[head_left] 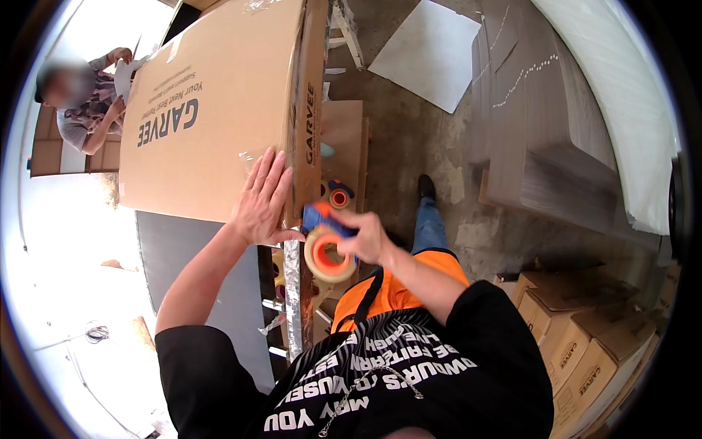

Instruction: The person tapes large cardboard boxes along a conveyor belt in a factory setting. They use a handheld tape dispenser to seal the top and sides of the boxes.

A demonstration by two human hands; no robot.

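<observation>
A large brown cardboard box (227, 80) lies on the worktable in front of me, with clear tape along its right edge. My left hand (263, 201) rests flat on the box's near right corner, fingers stretched out. My right hand (362, 238) grips a blue and orange tape dispenser (316, 216) that carries a roll of clear tape (319, 272) on an orange hub. The dispenser's head is against or very close to the box's near right edge; I cannot tell which. Motion slightly blurs the right hand.
Another tape dispenser (339, 197) sits below the table's edge. At the far left a person (88, 110) handles a pale sheet beside the box. A white sheet (428, 55) lies on the floor. Wrapped dark stacks (556, 124) stand right, with several cartons (585, 351) at lower right.
</observation>
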